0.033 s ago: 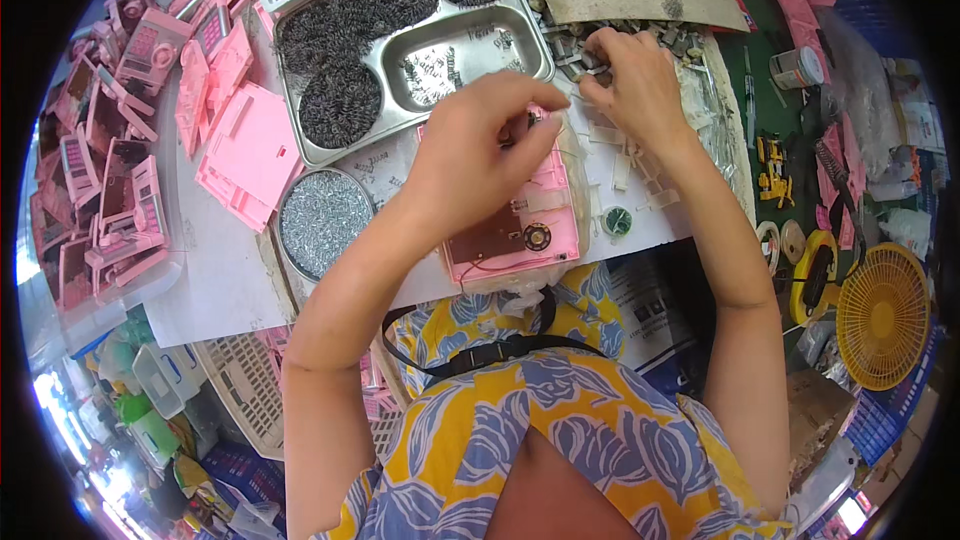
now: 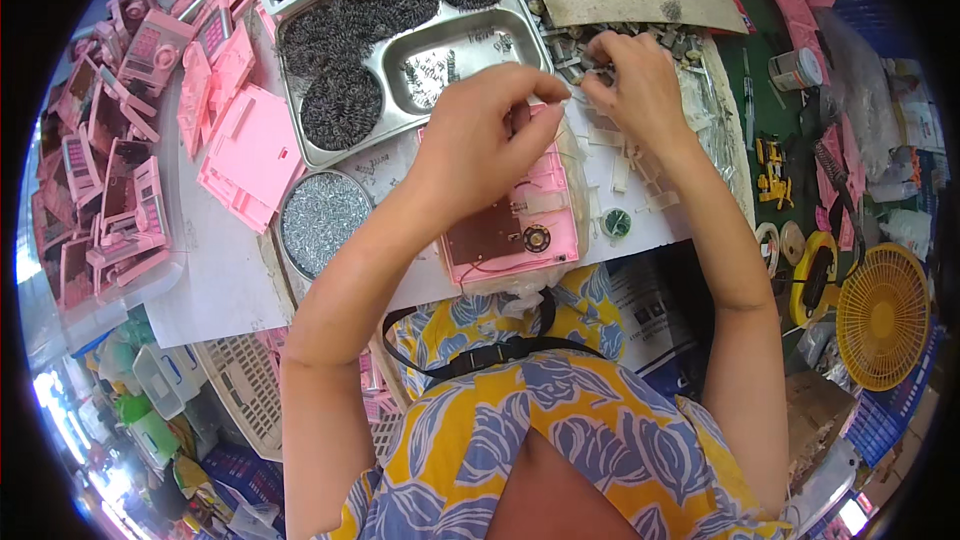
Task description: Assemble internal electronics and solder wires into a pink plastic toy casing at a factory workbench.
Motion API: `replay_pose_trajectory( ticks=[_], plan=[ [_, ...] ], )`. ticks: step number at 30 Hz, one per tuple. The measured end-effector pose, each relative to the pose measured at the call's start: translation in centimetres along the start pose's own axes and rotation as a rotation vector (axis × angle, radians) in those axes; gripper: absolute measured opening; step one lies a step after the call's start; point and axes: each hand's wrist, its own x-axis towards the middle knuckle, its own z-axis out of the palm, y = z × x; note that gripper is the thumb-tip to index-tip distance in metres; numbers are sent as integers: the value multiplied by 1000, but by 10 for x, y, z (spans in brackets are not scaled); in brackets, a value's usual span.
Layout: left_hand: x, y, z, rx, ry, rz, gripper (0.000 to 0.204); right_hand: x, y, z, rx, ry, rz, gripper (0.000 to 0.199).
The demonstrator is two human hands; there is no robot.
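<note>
My left hand (image 2: 482,140) hovers over a pink plastic casing (image 2: 556,230), thumb and fingertips drawn together in a pinch. Whatever lies between those fingertips is too small or hidden to make out. Inside the casing are a dark brown board, a thin wire and a round black part (image 2: 537,237). Farther right, my right hand (image 2: 640,85) reaches into a pile of small grey metal pieces (image 2: 568,52), its fingers curled among them. I cannot make out what those fingers hold. A metal tray (image 2: 400,130) of small dark springs (image 2: 345,105) stands beyond my left hand.
A round dish of small silvery screws (image 2: 322,222) sits left of the casing. Pink panels (image 2: 250,155) and a heap of pink casings (image 2: 125,180) fill the left. At right are a jar (image 2: 795,70), yellow tape (image 2: 815,275) and a yellow fan (image 2: 882,315).
My left hand has shifted very slightly, and its thumb and fingertips sit a little closer. The right hand stays at the pile of metal pieces.
</note>
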Motion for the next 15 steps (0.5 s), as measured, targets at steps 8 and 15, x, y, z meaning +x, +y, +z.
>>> replay_pose_trajectory(
  ticks=[8, 15],
  plan=[
    [51, -19, 29, 52, -16, 7, 35, -15, 2, -26, 703, 96, 278, 10],
    [35, 7, 28, -182, -297, -148, 25, -62, -17, -62, 1173, -18, 390, 10]
  ],
)
